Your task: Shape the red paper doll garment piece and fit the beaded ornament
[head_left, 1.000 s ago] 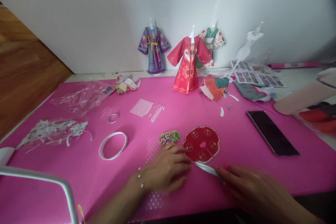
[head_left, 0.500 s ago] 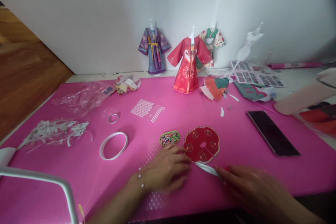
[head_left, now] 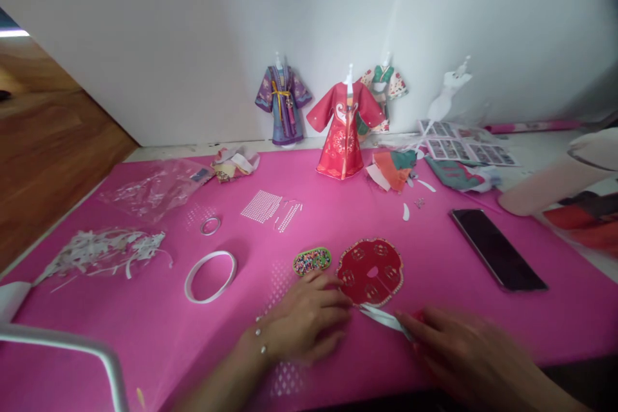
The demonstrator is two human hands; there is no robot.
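My left hand (head_left: 302, 322) rests on the pink mat (head_left: 159, 328) with its fingers bent and pressed together. Its fingertips touch the lower left edge of a round red paper collar piece (head_left: 371, 270) with gold trim. A thin white strip (head_left: 383, 317) runs from those fingertips to my right hand (head_left: 463, 357). The right hand is slightly blurred and closed over the strip's right end, with a small red bit (head_left: 419, 317) showing at its fingers. A small oval tray of coloured beads (head_left: 311, 261) lies just above my left hand.
A dark phone (head_left: 497, 248) lies to the right. A white tape ring (head_left: 210, 268), a small ring (head_left: 210, 225), gem sticker sheets (head_left: 263, 205) and paper scraps (head_left: 103, 248) are on the left. Paper-robed mannequins (head_left: 342, 132) stand along the wall. A metal bar (head_left: 87, 351) crosses the near left.
The view has tilted a little, so everything sits slightly lower in the frame. Both hands stay almost where they were, with the strip still between them.
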